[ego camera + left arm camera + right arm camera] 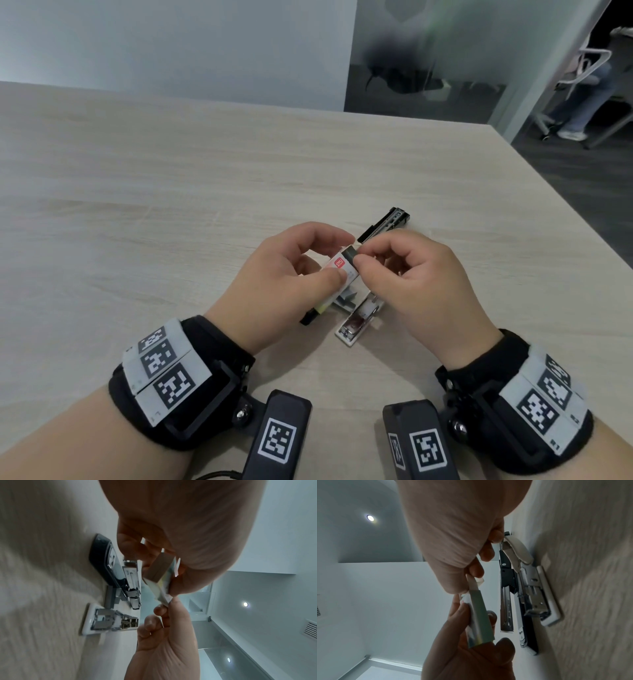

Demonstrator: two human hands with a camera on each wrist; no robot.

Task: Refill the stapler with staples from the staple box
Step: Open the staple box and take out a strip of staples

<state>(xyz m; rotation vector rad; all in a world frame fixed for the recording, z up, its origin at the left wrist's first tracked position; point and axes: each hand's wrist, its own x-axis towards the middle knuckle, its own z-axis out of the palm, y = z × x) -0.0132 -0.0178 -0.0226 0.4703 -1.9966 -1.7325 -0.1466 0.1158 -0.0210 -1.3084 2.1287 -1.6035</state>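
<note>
My left hand [334, 260] holds a small white staple box [342, 274] with a red label above the table. My right hand [364, 255] pinches the box's far end, where a dark opening shows. In the right wrist view its fingers grip a white end flap [473, 584] of the box [479, 616]. The stapler [387, 222] lies opened out flat under my hands, black top and metal magazine at the far side, white base [354, 322] nearer me. The left wrist view shows the box [157, 569] above the stapler [109, 563]. Grey loose staple strips [344, 301] lie beside the base.
The light wooden table [171, 192] reaches far to the left and back; its right edge [561, 205] drops to a dark floor. A seated person's legs and a chair [582, 102] are at the far right behind glass.
</note>
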